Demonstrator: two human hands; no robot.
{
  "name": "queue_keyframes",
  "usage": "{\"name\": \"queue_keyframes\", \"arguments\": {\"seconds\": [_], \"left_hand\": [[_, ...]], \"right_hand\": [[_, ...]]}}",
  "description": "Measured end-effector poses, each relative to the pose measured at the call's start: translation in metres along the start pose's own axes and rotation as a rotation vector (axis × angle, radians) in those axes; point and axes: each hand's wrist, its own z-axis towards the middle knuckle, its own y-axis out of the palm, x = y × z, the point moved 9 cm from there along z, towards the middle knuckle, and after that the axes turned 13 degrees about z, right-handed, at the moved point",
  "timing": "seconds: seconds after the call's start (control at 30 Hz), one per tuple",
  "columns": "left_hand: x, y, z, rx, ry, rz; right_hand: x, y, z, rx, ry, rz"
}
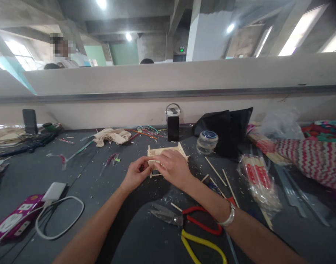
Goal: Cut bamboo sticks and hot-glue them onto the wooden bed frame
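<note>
The small pale wooden frame built of thin sticks (168,151) sits on the dark tabletop (107,183) under both hands, its far rail showing just beyond the knuckles. It looks very light, stiff but brittle, with joints that would likely give under a squeeze; the safest hold would be along the outer rails, near the corners, not on single sticks.

The right hand (173,168) lies over the near side of the frame, fingers curled and closed down on it, pressing or steadying it. The left hand (136,174) meets it from the left, fingertips pinched together at the frame's near left edge; what sits between them is too small to tell.

Just nearer the person than the right wrist lie red-handled scissors (184,218) and yellow-handled pliers (201,245); loose thin wooden sticks (216,172) lie to its right.
</note>
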Motion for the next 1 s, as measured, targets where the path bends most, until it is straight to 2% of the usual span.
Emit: {"name": "queue_keyframes", "arguments": {"seconds": [0.17,0.37,0.53,1.0], "left_hand": [[0.0,0.005,0.002,-0.014,0.033,-0.051],[-0.003,0.008,0.003,-0.019,0.04,-0.101],[-0.001,0.008,0.001,0.009,0.028,-0.114],[0.014,0.019,-0.003,0.031,0.03,-0.107]], "right_hand": [[-0.005,-0.002,-0.004,0.033,0.076,-0.066],[-0.014,0.01,0.002,-0.069,0.088,-0.27],[-0.018,0.014,0.001,-0.126,0.137,-0.342],[-0.013,0.007,-0.018,-0.015,0.326,-0.388]]}}
